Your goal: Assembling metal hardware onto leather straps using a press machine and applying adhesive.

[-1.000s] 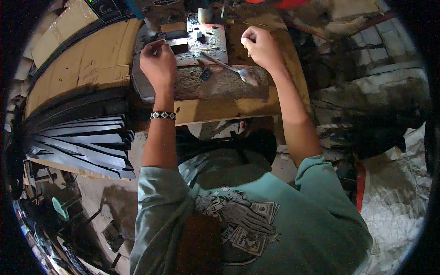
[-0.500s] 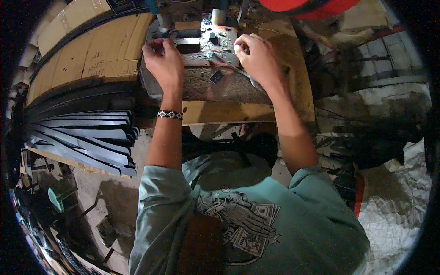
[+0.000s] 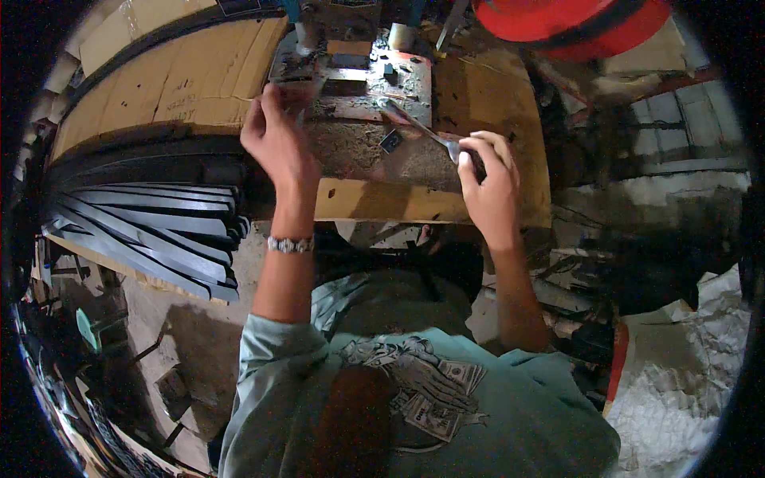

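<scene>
Shiny silver metal spoon point(image 3: 423, 127) slants down-right to the half-curled right hand point(image 3: 492, 182), left hand point(image 3: 280, 145) farther off, can't tell if either's gripping.

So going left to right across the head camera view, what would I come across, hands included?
Stacked grey-black strips, left hand, metal spoon, right hand, crumpled white sheet.

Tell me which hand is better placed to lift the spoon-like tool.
Likely the right hand: its fingers are at the near end of the tool, though contact is unclear; the left hand is farther away, leftward.
</scene>
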`<state>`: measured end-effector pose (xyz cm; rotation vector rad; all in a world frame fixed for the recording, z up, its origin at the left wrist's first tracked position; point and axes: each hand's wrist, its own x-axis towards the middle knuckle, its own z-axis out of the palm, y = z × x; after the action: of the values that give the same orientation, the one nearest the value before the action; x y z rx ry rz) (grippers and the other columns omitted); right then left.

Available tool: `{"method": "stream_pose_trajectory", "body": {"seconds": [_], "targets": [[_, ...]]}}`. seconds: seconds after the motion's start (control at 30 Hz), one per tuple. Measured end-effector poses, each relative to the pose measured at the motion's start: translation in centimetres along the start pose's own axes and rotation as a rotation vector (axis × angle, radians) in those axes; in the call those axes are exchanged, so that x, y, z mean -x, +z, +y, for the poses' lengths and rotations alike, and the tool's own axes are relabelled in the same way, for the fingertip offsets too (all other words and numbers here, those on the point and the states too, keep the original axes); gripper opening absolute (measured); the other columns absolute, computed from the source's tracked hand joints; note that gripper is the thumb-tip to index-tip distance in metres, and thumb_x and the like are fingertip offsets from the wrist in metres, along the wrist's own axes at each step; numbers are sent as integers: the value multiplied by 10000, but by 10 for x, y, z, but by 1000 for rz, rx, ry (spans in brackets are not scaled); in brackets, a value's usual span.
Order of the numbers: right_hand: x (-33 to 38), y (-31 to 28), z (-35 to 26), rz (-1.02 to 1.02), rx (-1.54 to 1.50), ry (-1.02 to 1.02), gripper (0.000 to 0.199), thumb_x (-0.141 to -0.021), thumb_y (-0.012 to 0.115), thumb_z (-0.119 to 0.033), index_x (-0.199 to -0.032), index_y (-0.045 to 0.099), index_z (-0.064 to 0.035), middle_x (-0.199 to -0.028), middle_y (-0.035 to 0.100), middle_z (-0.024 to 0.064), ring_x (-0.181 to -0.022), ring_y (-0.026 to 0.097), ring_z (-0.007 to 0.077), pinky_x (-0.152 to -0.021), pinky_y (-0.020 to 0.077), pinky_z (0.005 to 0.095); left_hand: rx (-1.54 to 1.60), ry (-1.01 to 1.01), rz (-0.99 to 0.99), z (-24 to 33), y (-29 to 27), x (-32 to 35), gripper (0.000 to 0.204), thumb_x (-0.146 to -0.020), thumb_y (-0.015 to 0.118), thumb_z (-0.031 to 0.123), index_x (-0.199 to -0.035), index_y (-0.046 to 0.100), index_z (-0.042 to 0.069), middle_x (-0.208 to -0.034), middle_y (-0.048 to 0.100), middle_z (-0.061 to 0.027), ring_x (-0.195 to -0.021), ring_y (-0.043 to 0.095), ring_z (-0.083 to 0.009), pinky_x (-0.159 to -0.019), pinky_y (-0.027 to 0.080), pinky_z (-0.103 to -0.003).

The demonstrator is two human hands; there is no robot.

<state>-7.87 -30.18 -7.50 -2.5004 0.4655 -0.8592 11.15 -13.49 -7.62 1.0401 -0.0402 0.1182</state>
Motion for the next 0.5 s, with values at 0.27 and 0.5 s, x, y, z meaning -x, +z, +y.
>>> {"method": "stream_pose_trajectory", "body": {"seconds": [0.27, 0.5], "targets": [[10, -4, -14, -19, -160, 113, 174, -841, 607, -38, -1015, 621, -42, -985, 606, 132, -906, 614, 316, -771, 496, 369, -422, 147, -273, 33, -53, 76, 144, -964, 579, 124, -911, 587, -10, -817, 618, -10, -737, 530, -52, -670, 435, -205], [-12, 36, -47, -165, -33, -30, 218, -852, 671, -166, -1021, 605, -45, -949, 577, 164, -885, 607, 361, -720, 496, 428, -505, -147, -339, 25, -71, 120, 105, -931, 626, 103, -930, 596, 2, -800, 607, -5, -720, 533, -57, -661, 437, -215]]}}
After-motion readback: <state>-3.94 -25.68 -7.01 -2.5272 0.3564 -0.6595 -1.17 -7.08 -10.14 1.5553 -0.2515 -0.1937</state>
